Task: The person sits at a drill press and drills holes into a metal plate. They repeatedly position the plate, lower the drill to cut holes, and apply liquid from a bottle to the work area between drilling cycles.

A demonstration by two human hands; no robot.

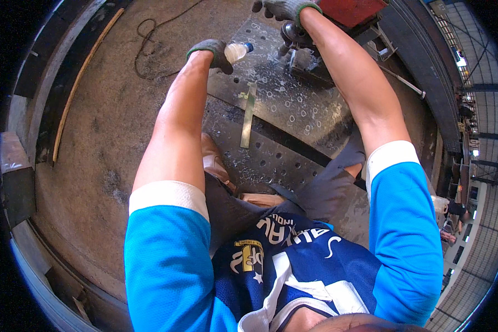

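My left hand (213, 52), in a grey glove with a green cuff, is closed round a small clear plastic bottle (235, 53). The bottle lies tilted, its blue cap pointing right, above a steel plate (265, 77) with several drilled holes and chalk circles. At the top edge my right hand (282, 8), gloved the same way, has its fingers curled beside a drilling machine (299, 47) standing on the plate. What those fingers hold is hidden or out of the picture. Between my arms a flat metal strip (249, 116) rests across the plates.
Metal shavings lie scattered over the plates and the brown floor (105, 127). A dark cable (144, 39) curls at the far left. A red metal box (351, 11) is beside the drilling machine. A wooden piece (263, 199) is between my legs. Steel beams (420, 72) run along the right.
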